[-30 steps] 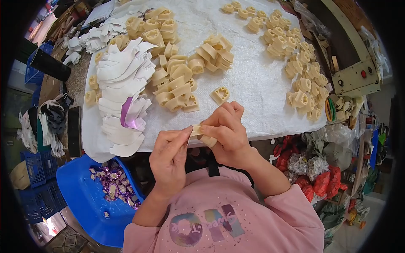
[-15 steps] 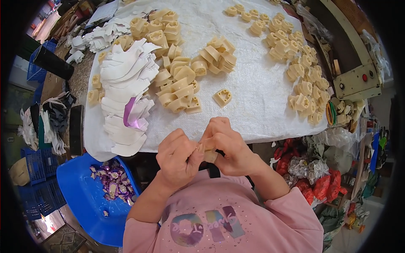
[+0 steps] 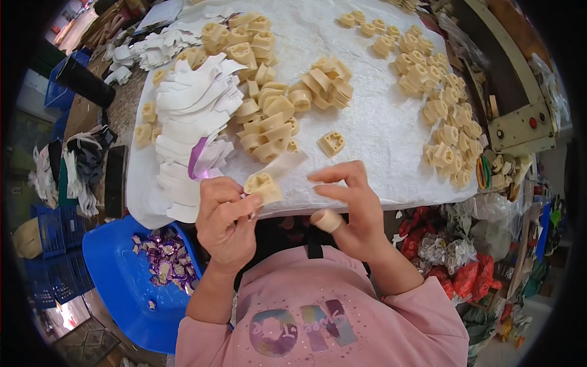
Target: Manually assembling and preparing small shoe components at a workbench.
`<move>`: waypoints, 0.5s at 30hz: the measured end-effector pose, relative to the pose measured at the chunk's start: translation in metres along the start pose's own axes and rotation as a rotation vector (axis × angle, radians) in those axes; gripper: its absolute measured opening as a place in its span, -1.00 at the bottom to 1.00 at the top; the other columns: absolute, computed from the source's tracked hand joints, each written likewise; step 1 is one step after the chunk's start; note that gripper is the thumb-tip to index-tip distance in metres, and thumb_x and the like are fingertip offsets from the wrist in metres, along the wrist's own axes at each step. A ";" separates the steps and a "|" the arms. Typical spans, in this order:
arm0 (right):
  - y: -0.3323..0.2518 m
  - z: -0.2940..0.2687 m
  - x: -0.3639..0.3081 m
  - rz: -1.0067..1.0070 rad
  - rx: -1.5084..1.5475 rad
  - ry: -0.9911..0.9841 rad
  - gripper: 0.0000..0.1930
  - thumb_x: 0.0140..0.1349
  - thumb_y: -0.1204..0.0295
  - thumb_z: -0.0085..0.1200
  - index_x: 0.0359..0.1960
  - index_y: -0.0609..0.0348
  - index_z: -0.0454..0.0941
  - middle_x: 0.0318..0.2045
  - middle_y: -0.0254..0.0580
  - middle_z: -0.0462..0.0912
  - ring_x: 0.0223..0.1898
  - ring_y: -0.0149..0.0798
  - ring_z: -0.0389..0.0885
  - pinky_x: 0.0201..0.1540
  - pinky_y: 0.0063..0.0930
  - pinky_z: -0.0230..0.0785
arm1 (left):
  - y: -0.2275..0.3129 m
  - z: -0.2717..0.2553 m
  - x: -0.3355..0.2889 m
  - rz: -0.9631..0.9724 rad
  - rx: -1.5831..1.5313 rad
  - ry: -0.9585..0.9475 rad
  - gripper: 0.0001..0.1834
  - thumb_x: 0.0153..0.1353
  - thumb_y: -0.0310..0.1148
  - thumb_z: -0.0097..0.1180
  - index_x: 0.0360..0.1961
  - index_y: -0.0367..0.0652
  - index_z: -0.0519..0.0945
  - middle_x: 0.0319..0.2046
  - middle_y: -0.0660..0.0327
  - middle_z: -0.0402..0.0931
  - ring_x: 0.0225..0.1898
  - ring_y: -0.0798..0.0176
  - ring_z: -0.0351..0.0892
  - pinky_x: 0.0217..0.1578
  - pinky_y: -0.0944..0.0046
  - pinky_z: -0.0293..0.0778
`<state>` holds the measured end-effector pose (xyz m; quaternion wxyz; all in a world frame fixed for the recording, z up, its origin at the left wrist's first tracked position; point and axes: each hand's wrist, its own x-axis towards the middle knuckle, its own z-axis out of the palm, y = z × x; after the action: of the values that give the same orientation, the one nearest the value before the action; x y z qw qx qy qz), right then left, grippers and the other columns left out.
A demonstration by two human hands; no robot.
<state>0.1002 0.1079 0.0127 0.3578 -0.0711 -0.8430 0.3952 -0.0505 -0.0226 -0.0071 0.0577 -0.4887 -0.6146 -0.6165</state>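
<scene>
My left hand (image 3: 225, 225) pinches a beige plastic shoe heel (image 3: 264, 186) above the table's near edge, its hollow, socketed end facing up. A pale flexible strip (image 3: 287, 164) sticks out from the heel toward the far right. My right hand (image 3: 356, 211) is apart from it, fingers spread and holding nothing. A beige sleeve (image 3: 326, 220) covers the right thumb tip. Beyond my hands one loose heel (image 3: 331, 144) lies alone on the white sheet. Left of it are a pile of heels (image 3: 269, 131) and a fanned stack of white cut pieces (image 3: 195, 110), with one purple piece (image 3: 197, 158).
The white sheet (image 3: 379, 140) covers the table. More heels (image 3: 446, 122) spread along its right side. A blue tub (image 3: 110, 263) with purple scraps (image 3: 165, 263) stands below left. At right are a machine with a red button (image 3: 523, 125) and red plastic bags (image 3: 452, 272).
My hands were together at the table edge and have parted. The left moved left with the heel, which shows clearly now with its strip; the right let go and opened.
</scene>
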 end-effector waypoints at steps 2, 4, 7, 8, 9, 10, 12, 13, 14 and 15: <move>0.009 0.015 -0.024 0.258 0.335 0.060 -0.67 0.10 0.47 0.20 -0.08 0.13 0.43 -0.09 -0.12 0.50 -0.21 -0.26 0.46 -0.15 -0.41 0.31 | 0.004 0.003 0.001 0.019 -0.075 -0.031 -0.67 -0.17 -0.71 0.22 -0.35 -0.11 0.58 -0.47 0.24 0.31 -0.36 0.16 0.34 -0.37 0.27 0.32; 0.001 0.020 -0.032 0.667 0.769 0.109 -0.72 0.29 0.41 0.02 -0.02 0.24 0.37 -0.13 -0.16 0.51 -0.22 -0.43 0.50 -0.19 -0.56 0.40 | 0.010 0.008 -0.001 0.034 -0.117 -0.002 -0.66 -0.17 -0.71 0.23 -0.33 -0.10 0.57 -0.47 0.24 0.32 -0.35 0.16 0.33 -0.35 0.27 0.32; -0.007 0.029 -0.029 0.702 0.932 0.261 -0.74 0.33 0.41 -0.06 -0.02 0.28 0.34 -0.16 -0.15 0.53 -0.20 -0.39 0.53 -0.17 -0.52 0.42 | 0.018 0.015 0.000 0.052 -0.210 0.003 -0.67 -0.14 -0.73 0.19 -0.31 -0.14 0.55 -0.40 0.17 0.40 -0.32 0.12 0.41 -0.28 0.24 0.41; -0.007 0.030 -0.030 0.706 0.928 0.268 -0.74 0.33 0.41 -0.06 -0.02 0.28 0.34 -0.16 -0.15 0.53 -0.20 -0.39 0.53 -0.17 -0.52 0.42 | 0.019 0.016 -0.003 0.023 -0.279 -0.091 -0.69 -0.13 -0.74 0.17 -0.32 -0.18 0.54 -0.37 0.12 0.43 -0.30 0.10 0.46 -0.28 0.22 0.45; -0.007 0.031 -0.029 0.654 0.981 0.296 -0.75 0.34 0.41 -0.08 -0.03 0.29 0.35 -0.17 -0.15 0.53 -0.17 -0.37 0.53 -0.16 -0.52 0.42 | 0.019 0.015 -0.005 -0.005 -0.344 -0.182 -0.70 -0.12 -0.76 0.15 -0.33 -0.21 0.53 -0.33 0.08 0.46 -0.28 0.07 0.51 -0.27 0.20 0.50; -0.006 0.031 -0.030 0.602 1.033 0.325 -0.75 0.35 0.40 -0.11 -0.04 0.31 0.36 -0.17 -0.14 0.53 -0.14 -0.34 0.54 -0.15 -0.51 0.42 | 0.018 0.013 -0.006 0.024 -0.330 -0.195 -0.74 -0.12 -0.77 0.14 -0.36 -0.28 0.51 -0.31 0.03 0.48 -0.26 0.04 0.56 -0.25 0.18 0.55; -0.006 0.023 -0.034 0.607 1.046 0.300 -0.76 0.35 0.42 -0.12 -0.04 0.32 0.37 -0.16 -0.12 0.53 -0.14 -0.33 0.54 -0.13 -0.50 0.42 | 0.018 0.014 -0.005 0.077 -0.254 -0.222 -0.74 -0.14 -0.75 0.15 -0.37 -0.28 0.51 -0.32 0.04 0.48 -0.27 0.05 0.55 -0.28 0.19 0.53; -0.006 0.020 -0.035 0.610 1.063 0.270 -0.76 0.35 0.44 -0.14 -0.04 0.33 0.39 -0.14 -0.09 0.54 -0.13 -0.32 0.55 -0.11 -0.48 0.43 | 0.018 0.014 -0.004 0.131 -0.172 -0.244 -0.75 -0.15 -0.74 0.17 -0.39 -0.28 0.51 -0.33 0.06 0.49 -0.28 0.07 0.54 -0.30 0.20 0.50; -0.007 0.019 -0.036 0.611 1.059 0.272 -0.76 0.35 0.44 -0.14 -0.04 0.33 0.39 -0.14 -0.09 0.54 -0.13 -0.32 0.55 -0.11 -0.48 0.43 | 0.018 0.015 -0.004 0.131 -0.177 -0.244 -0.75 -0.15 -0.74 0.17 -0.39 -0.28 0.51 -0.33 0.06 0.49 -0.28 0.07 0.54 -0.30 0.20 0.50; -0.009 0.017 -0.037 0.625 1.018 0.241 -0.76 0.35 0.46 -0.15 -0.04 0.34 0.40 -0.12 -0.07 0.54 -0.13 -0.30 0.55 -0.08 -0.47 0.42 | 0.018 0.016 -0.004 0.166 -0.094 -0.264 -0.76 -0.17 -0.72 0.17 -0.40 -0.28 0.51 -0.34 0.07 0.48 -0.32 0.09 0.52 -0.35 0.22 0.44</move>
<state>0.1170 0.0769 -0.0086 0.3067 -0.1793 -0.4409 0.8243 -0.0278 -0.0165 -0.0010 0.0044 -0.6169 -0.5447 -0.5681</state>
